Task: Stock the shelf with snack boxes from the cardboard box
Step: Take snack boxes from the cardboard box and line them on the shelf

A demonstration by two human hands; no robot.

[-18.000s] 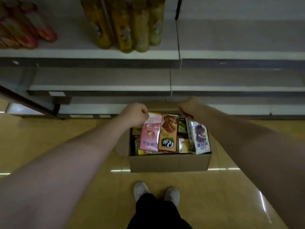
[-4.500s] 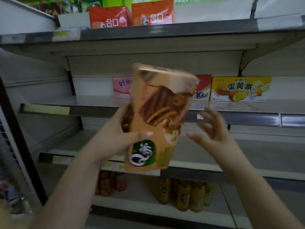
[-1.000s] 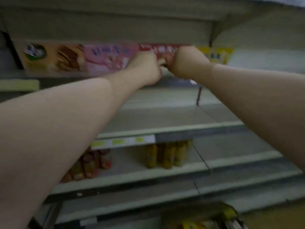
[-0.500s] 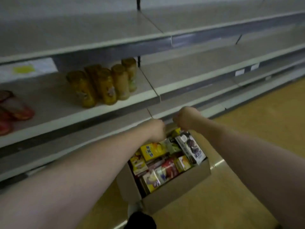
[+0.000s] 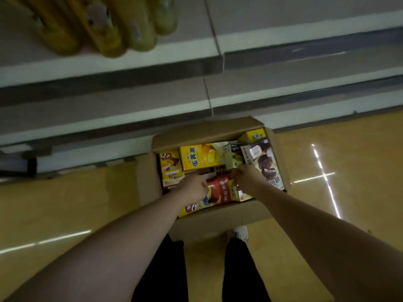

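The open cardboard box (image 5: 226,214) stands on the floor in front of my feet, packed with snack boxes. A yellow egg-yolk-pie box (image 5: 200,158) lies at the back, a white chocolate-pie box (image 5: 266,166) stands at the right, an orange box (image 5: 170,168) sits at the left, and a red box (image 5: 220,192) lies in the middle. My left hand (image 5: 192,188) is down inside, fingers stretched onto the red box's left end. My right hand (image 5: 246,179) curls over its right end, beside a small green box (image 5: 233,159). Nothing is lifted.
Low grey shelves (image 5: 305,94) run across just behind the box. Several yellow drink bottles (image 5: 98,25) stand on the shelf (image 5: 109,64) above, at the upper left. Glossy tan floor (image 5: 338,160) lies on both sides. My legs and one white shoe (image 5: 241,233) are right behind the box.
From reaching at the high shelf with the snack boxes, I have bent down. Both hands have dropped from the box's far rim into it, onto the red box.
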